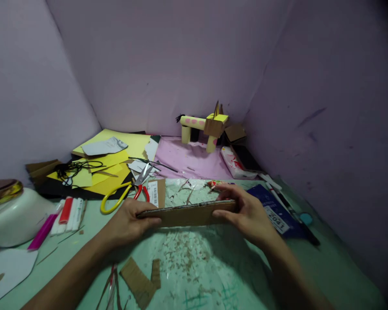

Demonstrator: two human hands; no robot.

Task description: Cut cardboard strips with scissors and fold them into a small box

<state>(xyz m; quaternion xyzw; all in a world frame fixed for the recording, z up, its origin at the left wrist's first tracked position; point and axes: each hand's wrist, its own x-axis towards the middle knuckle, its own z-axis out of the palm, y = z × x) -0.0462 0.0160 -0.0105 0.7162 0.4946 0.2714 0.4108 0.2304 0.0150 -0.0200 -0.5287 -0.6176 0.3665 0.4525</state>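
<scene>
Hands (132,219) (242,211) grip flat brown cardboard (187,214) — long, narrow, rough-edged.

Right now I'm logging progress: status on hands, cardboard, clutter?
Left hand and right hand gripping opposite ends. Cardboard strip held crosswise between them. Scissors just beyond left hand; cardboard scraps on the near side.

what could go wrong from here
The flat brown cardboard piece, held near both ends, might bend if the left hand and right hand press inward. The metal scissors with yellow and red handles, lying just beyond the left hand, could get knocked. Loose brown crumbs on the pale green tabletop could cling to the cardboard.
</scene>
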